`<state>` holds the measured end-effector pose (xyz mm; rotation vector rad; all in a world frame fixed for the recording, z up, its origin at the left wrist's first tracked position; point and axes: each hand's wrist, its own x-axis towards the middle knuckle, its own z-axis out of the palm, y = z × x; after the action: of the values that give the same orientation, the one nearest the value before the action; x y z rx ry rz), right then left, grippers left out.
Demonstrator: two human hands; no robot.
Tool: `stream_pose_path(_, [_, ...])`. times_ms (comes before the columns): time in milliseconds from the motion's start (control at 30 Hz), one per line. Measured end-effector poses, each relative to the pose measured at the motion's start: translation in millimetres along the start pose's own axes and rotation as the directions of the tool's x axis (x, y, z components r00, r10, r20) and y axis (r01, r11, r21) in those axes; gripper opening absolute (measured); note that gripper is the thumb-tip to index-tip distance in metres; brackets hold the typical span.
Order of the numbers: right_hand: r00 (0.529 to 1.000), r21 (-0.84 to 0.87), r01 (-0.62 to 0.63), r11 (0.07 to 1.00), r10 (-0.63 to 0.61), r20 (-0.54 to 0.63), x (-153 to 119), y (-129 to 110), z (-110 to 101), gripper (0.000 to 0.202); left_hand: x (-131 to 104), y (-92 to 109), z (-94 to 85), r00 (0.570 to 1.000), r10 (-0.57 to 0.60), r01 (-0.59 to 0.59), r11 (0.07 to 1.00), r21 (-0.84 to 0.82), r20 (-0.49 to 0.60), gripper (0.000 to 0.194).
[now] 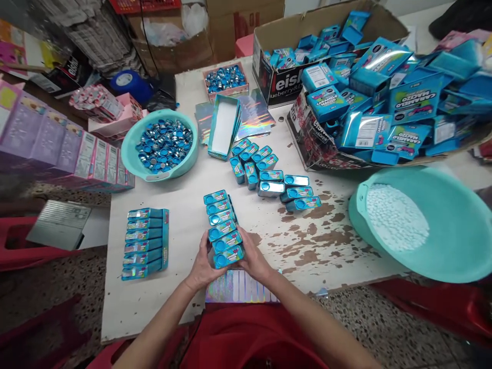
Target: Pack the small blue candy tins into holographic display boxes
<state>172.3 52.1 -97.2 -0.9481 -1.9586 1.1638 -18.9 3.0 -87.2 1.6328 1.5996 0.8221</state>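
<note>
My left hand and my right hand press from both sides on a short row of blue candy tins, lids facing up. Just beyond my fingers, more blue tins continue the row away from me. A second group of blue tins stands loosely farther back, some turned at angles. On the left lies a neat stack of blue boxes. Below my hands, at the table's front edge, are shiny holographic sheets.
A turquoise basin of small metal caps stands back left, an open blue box beside it. Large cartons of blue boxes fill the back right. Another turquoise basin with white pieces is at right. Purple boxes line the left.
</note>
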Motion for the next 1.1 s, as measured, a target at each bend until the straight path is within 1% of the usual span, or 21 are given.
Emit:
stream_pose_path(67, [1.0, -0.056, 0.01, 0.998, -0.011, -0.028, -2, 4, 3, 0.08, -2, -4, 5.5, 0.999, 0.033, -0.033, 0.998, 0.059, -0.008, 0.112])
stream_pose_path(100, [0.999, -0.082, -0.009, 0.997, 0.006, -0.04, -4, 7, 5, 0.078, -3, -5, 8.1, 1.0, 0.027, -0.026, 0.995, 0.099, -0.01, 0.11])
stream_pose_path(200, [0.994, -0.116, -0.106, 0.988, 0.103, -0.035, -6, 16, 11, 0.08, -4, 0, 11.4, 1.0, -0.015, 0.02, 0.979, 0.201, -0.025, 0.101])
stream_pose_path(233, [0.992, -0.118, -0.129, 0.985, 0.128, -0.018, -6, 19, 12, 0.082, -2, 5, 10.6, 0.999, 0.002, 0.01, 0.972, 0.236, -0.05, 0.1])
stream_pose_path(300, [0.988, -0.142, -0.152, 0.978, 0.156, 0.018, -7, 21, 13, 0.087, 5, 19, 7.3, 0.991, 0.101, -0.066, 0.937, 0.344, -0.085, 0.101])
stream_pose_path(333, [0.985, -0.165, -0.158, 0.974, 0.167, 0.037, -7, 21, 12, 0.089, 10, 26, 5.6, 0.986, 0.155, -0.116, 0.904, 0.412, -0.064, 0.1])
stream_pose_path(367, [0.982, -0.194, -0.167, 0.967, 0.18, 0.057, -7, 20, 11, 0.091, 15, 34, 4.3, 0.982, 0.19, -0.158, 0.864, 0.478, -0.019, 0.097])
stream_pose_path(400, [0.977, -0.226, -0.178, 0.958, 0.199, 0.073, -7, 20, 10, 0.091, 20, 40, 3.6, 0.979, 0.202, -0.19, 0.821, 0.538, 0.038, 0.092])
stream_pose_path(467, [0.966, -0.287, -0.212, 0.934, 0.245, 0.084, -7, 18, 8, 0.092, 30, 50, 4.1, 0.975, 0.183, -0.221, 0.749, 0.625, 0.125, 0.08])
stream_pose_path(600, [0.937, -0.361, -0.301, 0.883, 0.343, 0.059, -5, 15, 10, 0.088, 43, 63, 11.2, 0.971, 0.153, -0.239, 0.65, 0.722, 0.184, 0.071])
stream_pose_path(667, [0.928, -0.365, -0.335, 0.869, 0.371, 0.034, -4, 15, 12, 0.082, 49, 68, 16.9, 0.966, 0.129, -0.255, 0.61, 0.75, 0.224, 0.068])
stream_pose_path(733, [0.931, -0.321, -0.345, 0.882, 0.364, 0.0, -6, 14, 13, 0.081, 54, 73, 23.1, 0.964, 0.104, -0.259, 0.588, 0.766, 0.246, 0.066])
stream_pose_path(800, [0.937, -0.228, -0.348, 0.909, 0.348, -0.043, -11, 12, 14, 0.087, 55, 76, 27.9, 0.967, 0.095, -0.247, 0.582, 0.775, 0.237, 0.066])
stream_pose_path(867, [0.938, -0.153, -0.346, 0.926, 0.341, -0.059, -16, 12, 15, 0.091, 51, 76, 29.1, 0.97, 0.104, -0.239, 0.593, 0.769, 0.222, 0.069])
stream_pose_path(933, [0.947, -0.142, -0.319, 0.937, 0.32, -0.017, -21, 14, 15, 0.091, 45, 75, 24.7, 0.964, 0.132, -0.26, 0.626, 0.735, 0.229, 0.073])
stream_pose_path(1000, [0.96, -0.162, -0.268, 0.949, 0.277, 0.033, -22, 18, 13, 0.086, 47, 74, 13.6, 0.953, 0.186, -0.301, 0.682, 0.666, 0.24, 0.077])
stream_pose_path(1033, [0.965, -0.17, -0.251, 0.953, 0.26, 0.031, -22, 19, 10, 0.084, 55, 75, 5.6, 0.95, 0.216, -0.31, 0.715, 0.627, 0.225, 0.076])
stream_pose_path(1067, [0.969, -0.177, -0.244, 0.954, 0.248, 0.003, -21, 20, 6, 0.081, 68, 76, -3.8, 0.953, 0.243, -0.302, 0.749, 0.59, 0.18, 0.072])
stream_pose_path(1100, [0.97, -0.184, -0.243, 0.952, 0.239, -0.042, -19, 19, 1, 0.078, 89, 78, -13.9, 0.961, 0.255, -0.272, 0.784, 0.558, 0.111, 0.066])
